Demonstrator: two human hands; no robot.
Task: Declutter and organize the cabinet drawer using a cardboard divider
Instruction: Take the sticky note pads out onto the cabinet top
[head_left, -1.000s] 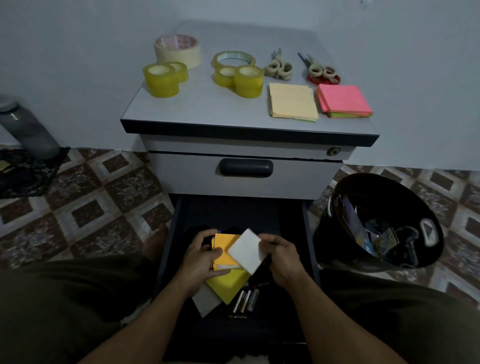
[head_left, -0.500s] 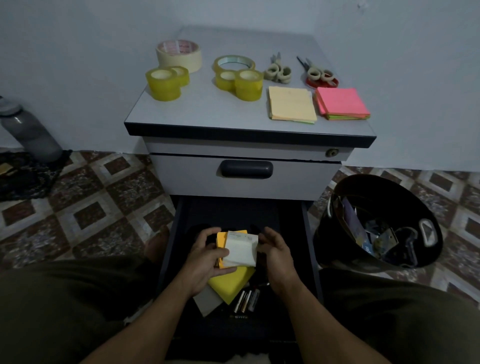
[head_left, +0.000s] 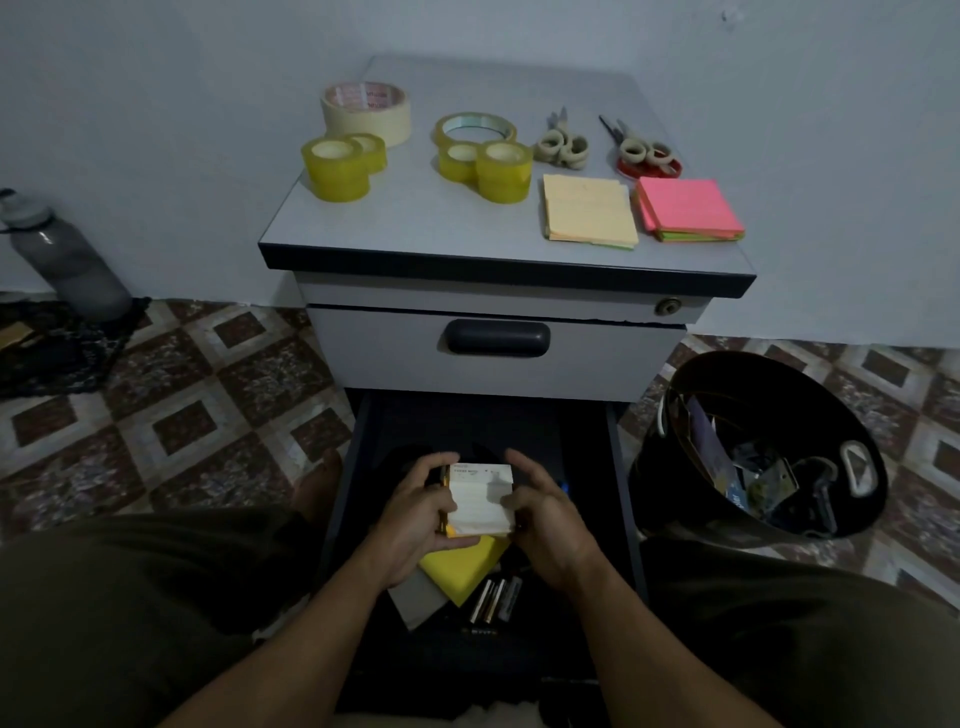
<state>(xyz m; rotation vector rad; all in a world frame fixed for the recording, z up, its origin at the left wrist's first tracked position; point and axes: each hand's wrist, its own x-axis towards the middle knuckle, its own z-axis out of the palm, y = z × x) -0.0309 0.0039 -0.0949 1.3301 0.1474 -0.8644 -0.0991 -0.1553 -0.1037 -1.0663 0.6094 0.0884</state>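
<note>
Squared flat onto the orange pads (head_left: 445, 501), the white pad (head_left: 480, 499) was tilted a second ago. Both are clasped between left grip (head_left: 415, 514) and right grip (head_left: 550, 514), over the open drawer (head_left: 587, 441).

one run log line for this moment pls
step: sorting drawer | left hand: holds note stack | right hand: holds note stack | where: over open drawer | batteries: in drawer
</note>
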